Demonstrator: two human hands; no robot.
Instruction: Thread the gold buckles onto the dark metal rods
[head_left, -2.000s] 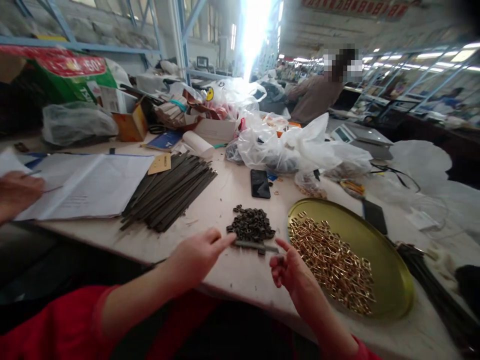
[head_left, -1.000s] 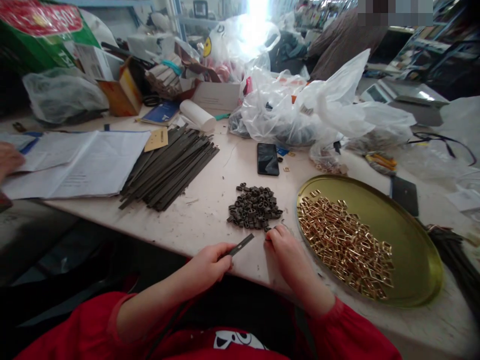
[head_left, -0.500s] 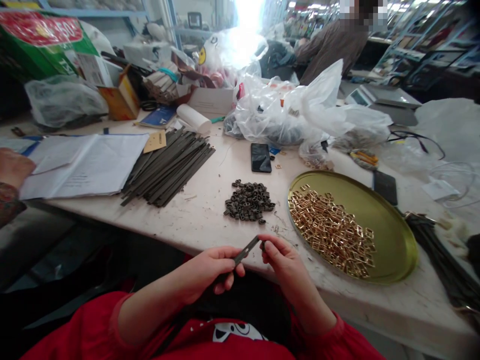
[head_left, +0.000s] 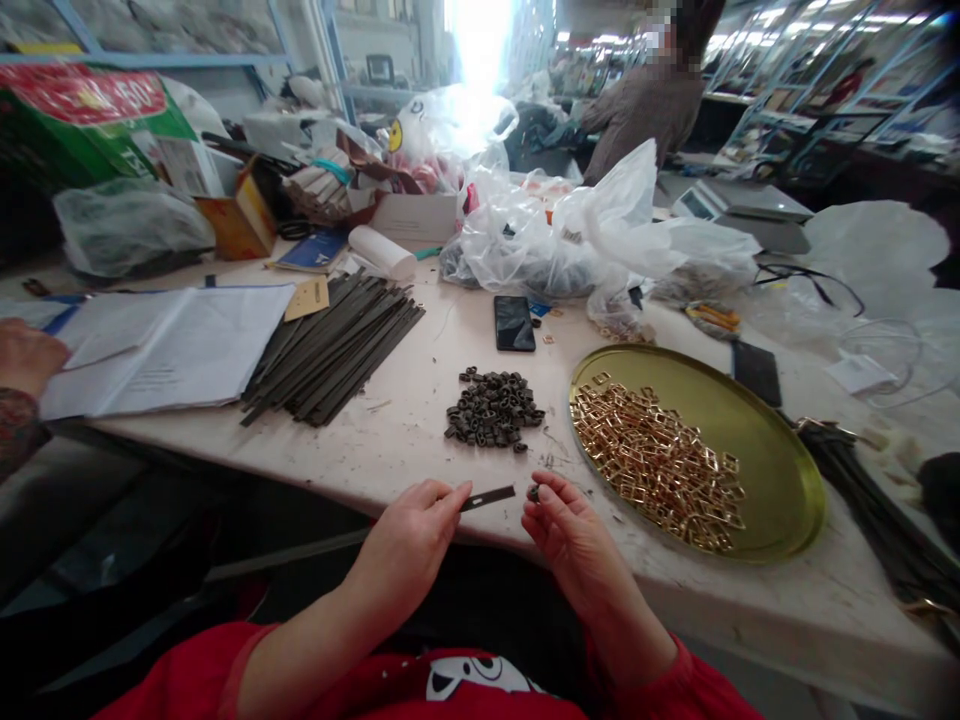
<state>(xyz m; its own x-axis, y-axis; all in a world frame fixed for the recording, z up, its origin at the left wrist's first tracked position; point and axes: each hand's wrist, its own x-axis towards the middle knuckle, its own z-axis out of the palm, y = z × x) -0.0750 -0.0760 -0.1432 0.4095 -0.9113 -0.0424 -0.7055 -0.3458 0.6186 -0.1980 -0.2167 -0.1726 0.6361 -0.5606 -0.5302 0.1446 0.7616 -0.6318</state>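
My left hand pinches a dark flat strip near its end, where a small slot shows; the rest of the strip trails off to the left below the table edge. Between the thumb and fingers of my right hand is a small dark loop, just apart from the strip's tip. Beyond my hands lies a pile of dark loops. On the right, a round gold tray carries many gold rectangular buckles. A heap of dark strips rests at the left.
Papers lie at the left, near another person's hand. A black phone lies behind the loops. Plastic bags and a scale stand farther back. Dark straps lie right of the tray.
The strip's tip and the right hand's fingers have come apart. My left hand has turned, and the strip now lies flatter. The view has shifted slightly.
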